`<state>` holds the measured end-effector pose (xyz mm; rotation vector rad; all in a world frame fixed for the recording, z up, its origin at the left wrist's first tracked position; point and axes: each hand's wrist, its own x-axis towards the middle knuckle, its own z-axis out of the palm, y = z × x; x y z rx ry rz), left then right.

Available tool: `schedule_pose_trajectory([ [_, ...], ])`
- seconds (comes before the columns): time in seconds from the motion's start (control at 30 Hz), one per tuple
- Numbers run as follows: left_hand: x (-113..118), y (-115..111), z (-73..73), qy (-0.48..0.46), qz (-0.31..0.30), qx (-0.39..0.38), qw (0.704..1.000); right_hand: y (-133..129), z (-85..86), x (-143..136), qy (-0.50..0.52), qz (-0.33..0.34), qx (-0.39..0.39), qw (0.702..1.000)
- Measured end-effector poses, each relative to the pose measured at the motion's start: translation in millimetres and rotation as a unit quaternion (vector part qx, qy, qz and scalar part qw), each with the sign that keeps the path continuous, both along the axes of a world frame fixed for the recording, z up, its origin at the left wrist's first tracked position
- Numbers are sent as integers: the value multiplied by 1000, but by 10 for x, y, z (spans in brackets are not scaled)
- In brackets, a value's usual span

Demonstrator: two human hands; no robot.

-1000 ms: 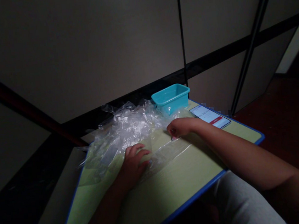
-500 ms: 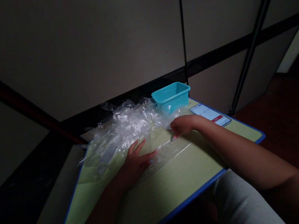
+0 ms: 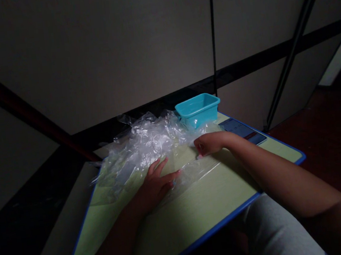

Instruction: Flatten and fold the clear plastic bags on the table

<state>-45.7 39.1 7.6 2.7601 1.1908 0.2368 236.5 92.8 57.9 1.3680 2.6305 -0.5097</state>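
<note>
A clear plastic bag (image 3: 195,172) lies flat on the light green table, its straight edges catching the light. My left hand (image 3: 156,182) rests on the bag's left part, fingers spread and open. At the bag's far edge, my right hand (image 3: 211,143) is closed, with curled fingers and the fingertips pinching the plastic; exactly how much they grip is partly hidden. Beyond both hands, a loose heap of crumpled clear plastic bags (image 3: 150,139) spreads over the table's back left.
A turquoise plastic bin (image 3: 201,112) stands at the back of the table (image 3: 181,232), touching the heap. A phone (image 3: 244,131) lies right of it, beyond my right wrist. Blue edging runs round the table. Cabinet panels (image 3: 139,57) rise close behind.
The phone's screen has gone from bright to dim. Both hands keep nearly the same places on the bag; the whole view has shifted slightly.
</note>
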Motion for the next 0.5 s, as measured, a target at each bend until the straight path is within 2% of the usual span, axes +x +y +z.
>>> schedule_pose_trajectory([
  [0.27,10,0,-20,-22,1,2,1000,-9,1,-26,-7,-35,23,999],
  [0.4,-1,5,-23,-21,-1,-4,1000,25,89,47,20,-106,78,991],
  [0.5,-5,15,-30,-23,0,-7,1000,109,151,222,39,-185,125,974],
])
